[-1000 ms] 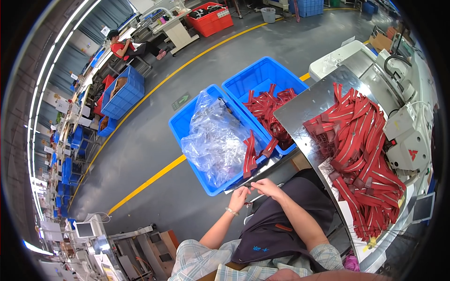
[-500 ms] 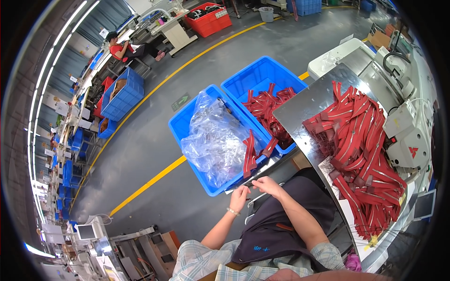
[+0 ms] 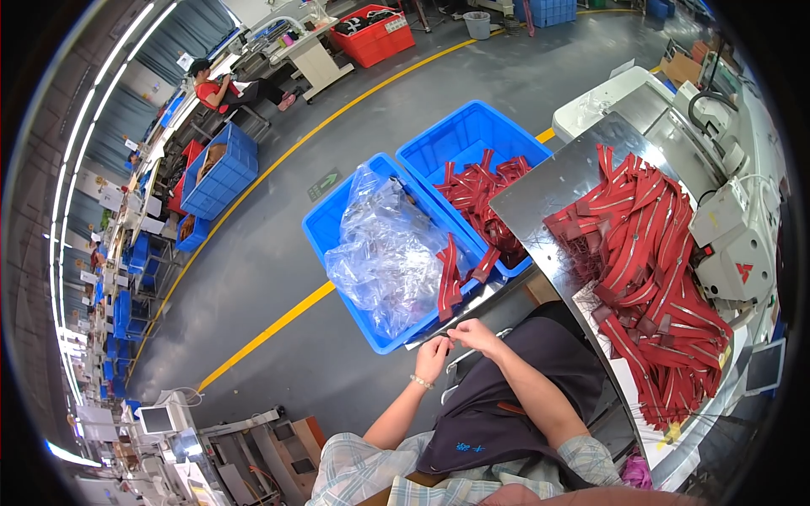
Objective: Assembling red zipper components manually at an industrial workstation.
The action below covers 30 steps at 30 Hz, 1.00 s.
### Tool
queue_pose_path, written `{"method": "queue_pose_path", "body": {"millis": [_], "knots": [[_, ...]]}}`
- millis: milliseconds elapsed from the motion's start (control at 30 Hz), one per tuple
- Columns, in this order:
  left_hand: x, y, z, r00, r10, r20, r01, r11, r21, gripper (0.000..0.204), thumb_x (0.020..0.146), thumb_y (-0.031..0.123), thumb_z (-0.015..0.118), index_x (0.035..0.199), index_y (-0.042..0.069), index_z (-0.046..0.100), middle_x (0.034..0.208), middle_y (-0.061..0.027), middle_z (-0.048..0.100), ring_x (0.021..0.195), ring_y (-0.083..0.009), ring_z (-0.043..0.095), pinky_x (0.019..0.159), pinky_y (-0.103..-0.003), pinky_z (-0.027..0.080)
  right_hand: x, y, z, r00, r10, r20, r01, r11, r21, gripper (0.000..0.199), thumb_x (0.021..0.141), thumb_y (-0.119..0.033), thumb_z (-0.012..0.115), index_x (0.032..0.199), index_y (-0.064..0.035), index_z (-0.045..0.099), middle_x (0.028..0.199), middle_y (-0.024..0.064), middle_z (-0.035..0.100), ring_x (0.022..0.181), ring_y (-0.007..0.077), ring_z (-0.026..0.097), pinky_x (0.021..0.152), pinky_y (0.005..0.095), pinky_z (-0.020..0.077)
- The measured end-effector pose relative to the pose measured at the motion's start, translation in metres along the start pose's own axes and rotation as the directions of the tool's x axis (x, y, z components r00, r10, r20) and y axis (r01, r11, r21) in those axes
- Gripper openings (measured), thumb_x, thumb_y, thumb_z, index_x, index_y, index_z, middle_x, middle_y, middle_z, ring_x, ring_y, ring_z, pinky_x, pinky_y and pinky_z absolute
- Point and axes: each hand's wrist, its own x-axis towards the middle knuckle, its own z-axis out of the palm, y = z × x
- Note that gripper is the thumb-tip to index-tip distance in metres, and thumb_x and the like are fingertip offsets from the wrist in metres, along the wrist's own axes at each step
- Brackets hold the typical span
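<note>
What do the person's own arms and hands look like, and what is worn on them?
Both forearms are bare. The left hand has a thin beaded bracelet at the wrist. The right hand wears nothing visible. Short sleeves of a pale plaid shirt end above the elbows.

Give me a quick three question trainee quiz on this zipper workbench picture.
1. True or false: the clear plastic bag lies in the left blue bin.
2. Where is the biggest pile of red zippers? A floor, B metal table, C lap.
3. What is the person's left hand doing with the right hand?

Key: 1 true. 2 B, on the metal table. 3 They meet close together at the bin's near edge; anything pinched is too small to tell.
</note>
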Motion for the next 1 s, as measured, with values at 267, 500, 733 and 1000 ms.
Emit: {"method": "queue_pose_path", "body": {"millis": [267,500,733,1000], "knots": [[-0.01,0.005,-0.006,0.998,-0.069,-0.004,0.069,0.993,0.095,0.027,0.086,0.022,0.044,0.075,0.002,0.059,0.061,-0.0068,0.056,0.056,-0.0135,0.053,0.053,-0.027,0.042,-0.008,0.005,-0.01,0.993,0.122,-0.004,-0.121,0.989,0.087,0.034,0.082,-0.038,0.054,0.071,-0.0056,0.059,0.05,-0.0036,0.041,0.037,0.0029,0.028,0.033,0.0202,0.0161],[-0.022,0.0,-0.023,1.0,-0.017,0.007,0.016,0.992,0.125,0.032,0.086,0.029,0.047,0.073,0.001,0.057,0.057,-0.006,0.052,0.049,-0.0125,0.048,0.05,-0.028,0.04,-0.021,0.008,-0.016,0.983,0.184,0.005,-0.184,0.98,0.081,0.036,0.082,-0.04,0.052,0.078,-0.0045,0.059,0.051,-0.0031,0.041,0.037,0.0023,0.025,0.033,0.0198,0.0151],[0.004,0.179,-0.101,0.944,0.315,-0.101,-0.324,0.943,-0.08,0.023,0.07,0.012,0.068,0.083,0.007,0.051,0.053,0.0077,0.031,0.049,-0.0029,0.027,0.045,-0.02,0.021,-0.06,0.004,-0.045,0.972,0.234,0.006,-0.229,0.945,0.232,0.036,0.085,-0.038,0.049,0.084,-0.0036,0.058,0.049,-0.0061,0.036,0.038,0.0012,0.023,0.034,0.0191,0.0141],[0.056,0.392,-0.013,0.153,0.986,0.06,-0.919,0.119,0.377,0.02,0.07,0.002,0.059,0.088,0.012,0.055,0.062,0.002,0.041,0.062,-0.0148,0.04,0.069,-0.03,0.027,-0.096,0.016,-0.049,0.973,0.232,0.011,-0.223,0.924,0.309,0.035,0.087,-0.038,0.047,0.084,-0.0039,0.056,0.05,-0.0066,0.034,0.038,0.0016,0.02,0.035,0.0193,0.0134]]}}
